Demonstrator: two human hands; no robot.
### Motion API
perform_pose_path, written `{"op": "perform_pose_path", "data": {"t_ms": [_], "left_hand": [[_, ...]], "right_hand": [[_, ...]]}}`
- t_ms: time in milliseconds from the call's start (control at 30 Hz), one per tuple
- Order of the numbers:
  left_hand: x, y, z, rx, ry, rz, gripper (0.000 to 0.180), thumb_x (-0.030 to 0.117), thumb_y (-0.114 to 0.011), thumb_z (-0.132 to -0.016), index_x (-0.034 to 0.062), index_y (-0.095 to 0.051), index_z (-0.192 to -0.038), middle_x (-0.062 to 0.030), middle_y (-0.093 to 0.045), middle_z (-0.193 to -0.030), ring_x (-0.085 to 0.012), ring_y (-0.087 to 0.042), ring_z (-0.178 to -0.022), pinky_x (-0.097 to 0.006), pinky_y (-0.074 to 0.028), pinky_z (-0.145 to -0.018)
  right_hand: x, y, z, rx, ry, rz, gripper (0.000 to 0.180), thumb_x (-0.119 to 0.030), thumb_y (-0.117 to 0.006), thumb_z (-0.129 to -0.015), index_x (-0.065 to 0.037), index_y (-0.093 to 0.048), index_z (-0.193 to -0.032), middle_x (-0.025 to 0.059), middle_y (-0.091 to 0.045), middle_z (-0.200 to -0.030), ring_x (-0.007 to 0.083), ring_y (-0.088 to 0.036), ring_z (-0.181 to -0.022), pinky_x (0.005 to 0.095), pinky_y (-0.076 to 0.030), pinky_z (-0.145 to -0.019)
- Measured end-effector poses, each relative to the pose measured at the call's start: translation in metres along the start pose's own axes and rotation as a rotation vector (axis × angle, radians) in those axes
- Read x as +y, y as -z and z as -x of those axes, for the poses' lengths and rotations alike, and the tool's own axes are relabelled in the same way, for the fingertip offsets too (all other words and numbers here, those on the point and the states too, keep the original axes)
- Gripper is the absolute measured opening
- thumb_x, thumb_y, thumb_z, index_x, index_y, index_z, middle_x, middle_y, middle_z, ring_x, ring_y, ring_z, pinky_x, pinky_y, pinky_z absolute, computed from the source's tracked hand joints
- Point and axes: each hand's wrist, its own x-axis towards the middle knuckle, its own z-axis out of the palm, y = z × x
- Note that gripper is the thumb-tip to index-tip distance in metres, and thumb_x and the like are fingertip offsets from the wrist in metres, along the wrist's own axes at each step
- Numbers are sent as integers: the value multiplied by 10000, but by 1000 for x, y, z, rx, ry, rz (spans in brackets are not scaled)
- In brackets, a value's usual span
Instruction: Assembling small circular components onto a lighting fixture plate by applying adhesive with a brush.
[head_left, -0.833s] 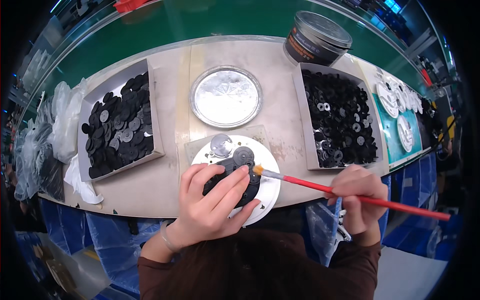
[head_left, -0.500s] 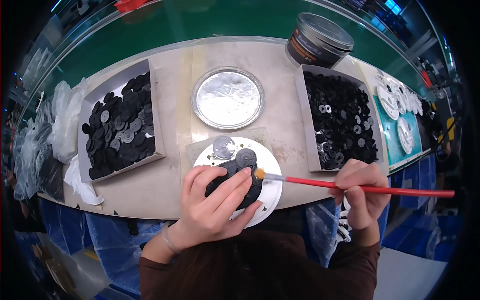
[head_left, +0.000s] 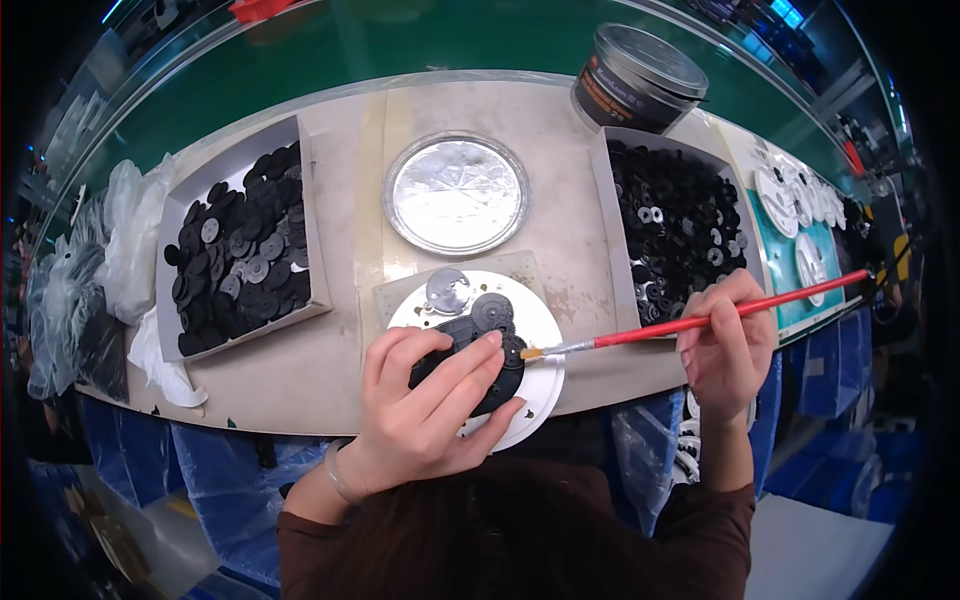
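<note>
My left hand (head_left: 420, 415) curls over a black plastic gear housing (head_left: 456, 332), fingertips pressing on its top and thumb at its near side. The housing rests on a round white disc (head_left: 545, 390). On its far side sits a dark toothed gear (head_left: 491, 313), and a grey round part (head_left: 448, 290) lies beside it on the disc. My right hand (head_left: 727, 350) grips a thin brush (head_left: 665, 327) with a red handle, silver ferrule and yellowish bristles. Its bristle tip is at a smaller gear (head_left: 513, 352) on the housing's right edge; whether they touch is hard to tell.
A shallow white box (head_left: 316, 250) of black gears stands left; another box (head_left: 614, 230) of small black and grey parts stands right. Between them lies a shiny round lid (head_left: 455, 195). A tin (head_left: 638, 80) stands far right. White parts (head_left: 810, 270) sit on a teal mat.
My right hand has turned, so the brush handle now slants up to the right instead of lying nearly level. The bristles moved slightly right and down. My left hand and the housing stay put.
</note>
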Motion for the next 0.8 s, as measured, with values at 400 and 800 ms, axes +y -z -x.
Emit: {"op": "perform_pose_path", "data": {"t_ms": [400, 800], "left_hand": [[-1, -1, 1, 18, 1, -9, 344, 167, -754, -529, 40, -649, -831, -30, -645, -947, -234, -464, -844, -341, -387, -729], [0, -1, 0, 41, 3, -4, 330, 163, -755, -520, 37, -655, -808, -34, -652, -919, -230, -467, -824, -342, -389, -722]], "right_hand": [[16, -8, -7, 126, -110, -134, 168, -112, -423, -900, 18, -445, -797, 109, -511, -577, 82, -408, -378, 160, -289, -320], [10, 7, -1, -25, -67, -23, 143, -89, -421, -892, 11, -440, -792, 82, -478, -594, 84, -408, -446, 170, -319, -380]]}}
